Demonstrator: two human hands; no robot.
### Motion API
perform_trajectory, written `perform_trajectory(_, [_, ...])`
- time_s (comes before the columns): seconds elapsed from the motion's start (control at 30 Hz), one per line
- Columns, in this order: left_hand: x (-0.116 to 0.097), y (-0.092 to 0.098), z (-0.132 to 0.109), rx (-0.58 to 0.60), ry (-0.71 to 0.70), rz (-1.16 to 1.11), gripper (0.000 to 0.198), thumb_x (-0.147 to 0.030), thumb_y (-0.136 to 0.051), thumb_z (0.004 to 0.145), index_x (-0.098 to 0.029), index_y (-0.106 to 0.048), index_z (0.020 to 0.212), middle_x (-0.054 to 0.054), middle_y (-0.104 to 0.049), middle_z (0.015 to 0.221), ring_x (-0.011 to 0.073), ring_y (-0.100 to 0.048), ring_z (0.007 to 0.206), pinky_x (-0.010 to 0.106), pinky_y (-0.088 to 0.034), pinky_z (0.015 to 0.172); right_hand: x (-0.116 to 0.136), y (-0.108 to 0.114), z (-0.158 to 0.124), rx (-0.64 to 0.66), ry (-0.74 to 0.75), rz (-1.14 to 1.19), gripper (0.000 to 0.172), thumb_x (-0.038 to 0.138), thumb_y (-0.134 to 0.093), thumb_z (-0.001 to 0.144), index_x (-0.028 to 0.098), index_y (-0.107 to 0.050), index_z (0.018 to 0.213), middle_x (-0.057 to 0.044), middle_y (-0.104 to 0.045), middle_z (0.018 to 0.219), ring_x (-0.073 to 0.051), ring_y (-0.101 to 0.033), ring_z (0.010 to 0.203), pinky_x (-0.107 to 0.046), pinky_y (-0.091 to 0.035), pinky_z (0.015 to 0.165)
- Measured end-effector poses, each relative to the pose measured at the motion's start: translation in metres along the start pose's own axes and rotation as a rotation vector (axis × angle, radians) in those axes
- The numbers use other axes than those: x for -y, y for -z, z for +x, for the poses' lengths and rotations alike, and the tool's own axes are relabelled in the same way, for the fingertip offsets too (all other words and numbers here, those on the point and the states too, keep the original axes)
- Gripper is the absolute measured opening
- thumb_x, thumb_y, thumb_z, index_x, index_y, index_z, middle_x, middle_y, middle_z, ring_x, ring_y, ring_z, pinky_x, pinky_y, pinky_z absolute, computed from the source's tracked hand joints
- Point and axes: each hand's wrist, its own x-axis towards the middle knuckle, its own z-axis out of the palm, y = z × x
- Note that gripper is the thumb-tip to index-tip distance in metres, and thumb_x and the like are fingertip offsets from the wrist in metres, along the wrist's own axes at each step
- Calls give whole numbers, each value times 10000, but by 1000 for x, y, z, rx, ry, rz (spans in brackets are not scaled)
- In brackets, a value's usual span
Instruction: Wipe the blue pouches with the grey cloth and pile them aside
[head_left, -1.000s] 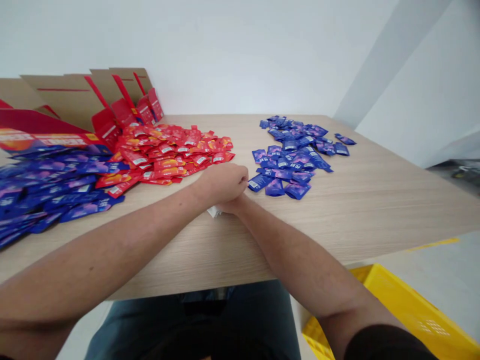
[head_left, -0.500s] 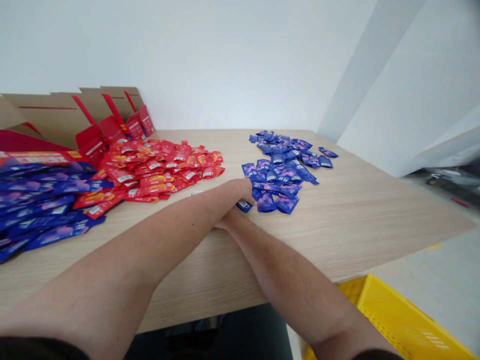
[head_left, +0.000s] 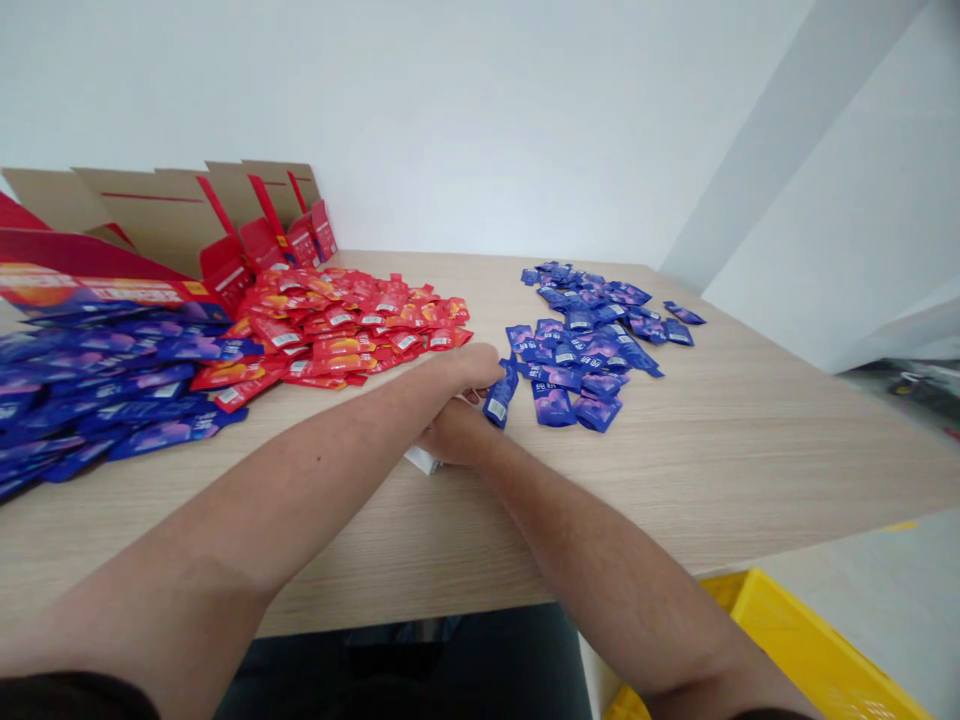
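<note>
My forearms cross over the table, the left one on top. My left hand (head_left: 482, 368) is closed, and a small blue sachet (head_left: 500, 396) hangs tilted from its fingers. Just below it lies my right hand (head_left: 452, 434), its fingers hidden under my left forearm. A white thing (head_left: 422, 460) with a flat edge sticks out beside the right hand; most of it is covered, so I cannot tell what it is or whether the hand grips it. To the right of both hands spreads a loose pile of blue sachets (head_left: 577, 345).
Red sachets (head_left: 352, 330) are heaped left of centre. Larger-looking blue packets (head_left: 150, 390) lie at the far left before an open red carton (head_left: 97, 270). Several open cartons (head_left: 259, 240) line the wall. A yellow crate (head_left: 810, 640) stands below the table's right front edge.
My left hand has drawn slightly back from the pile, bringing a blue sachet off the table. More of the white thing shows beside my right hand. The view has shifted a little left.
</note>
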Motion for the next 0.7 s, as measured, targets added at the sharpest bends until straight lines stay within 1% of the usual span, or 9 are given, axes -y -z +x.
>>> perform_trajectory(0.07, [13, 15, -16, -141, -43, -121, 159, -242, -613, 905, -180, -560, 767, 28, -633, 647, 168, -663, 573, 256, -545, 562, 4, -8, -6, 89, 102, -58, 477, 401, -761, 892, 181, -669, 1305, -126, -704, 1365, -287, -659, 1244, -388, -508, 1049])
perform_trajectory(0.17, [48, 32, -46, -406, -140, -445, 203, -259, -589, 922, -209, -461, 772, -16, -575, 624, 140, -612, 530, 218, -511, 491, 4, -10, -7, 154, 120, -124, 446, 423, -712, 912, 148, -675, 1262, -180, -742, 1267, -316, -700, 1158, -394, -531, 960])
perform_trajectory(0.23, [75, 37, -68, -488, -166, -623, 201, -269, -575, 921, -215, -443, 780, -26, -570, 631, 138, -607, 528, 224, -514, 481, 1, -5, -7, 157, 110, -155, 403, 404, -684, 930, 177, -668, 1262, -161, -749, 1261, -305, -704, 1161, -380, -527, 955])
perform_trajectory(0.33, [113, 33, -97, -523, -155, -756, 199, -315, -582, 912, -211, -464, 790, -29, -577, 652, 131, -596, 546, 233, -519, 500, -8, 8, -5, 110, -6, -252, 348, 400, -682, 926, 230, -675, 1229, -119, -767, 1234, -280, -719, 1133, -343, -527, 924])
perform_trajectory(0.4, [134, 26, -108, -532, -138, -768, 238, -346, -609, 894, -212, -457, 769, -41, -544, 635, 118, -557, 535, 224, -490, 497, -18, 18, -3, 55, -103, -314, 283, 386, -656, 935, 183, -688, 1129, -186, -774, 1142, -318, -735, 1041, -378, -534, 854])
perform_trajectory(0.47, [148, 16, -111, -523, -121, -793, 265, -357, -620, 881, -217, -435, 753, -54, -501, 617, 109, -518, 523, 219, -459, 492, -30, 28, 1, -8, -154, -355, 282, 364, -633, 939, 153, -673, 1121, -238, -759, 1131, -347, -730, 1031, -412, -530, 844])
perform_trajectory(0.53, [157, 6, -108, -477, -95, -870, 240, -361, -599, 887, -222, -438, 776, -55, -505, 638, 111, -513, 530, 231, -463, 503, -39, 35, 4, -138, -184, -337, 324, 403, -613, 943, 145, -667, 1132, -241, -753, 1134, -357, -722, 1038, -437, -530, 858])
perform_trajectory(0.63, [159, -6, -102, -405, -56, -924, 195, -356, -564, 894, -233, -439, 808, -54, -508, 664, 120, -512, 543, 248, -463, 511, -39, 37, 4, -379, -151, -141, 434, 465, -586, 935, 156, -652, 1232, -184, -758, 1173, -339, -713, 1056, -459, -533, 894])
perform_trajectory(0.7, [157, -11, -101, -378, -75, -852, 194, -346, -558, 892, -236, -434, 791, -59, -468, 638, 119, -478, 539, 239, -420, 505, -30, 33, -1, -424, -78, 5, 485, 505, -577, 927, 175, -642, 1276, -140, -765, 1168, -312, -714, 1036, -450, -539, 891])
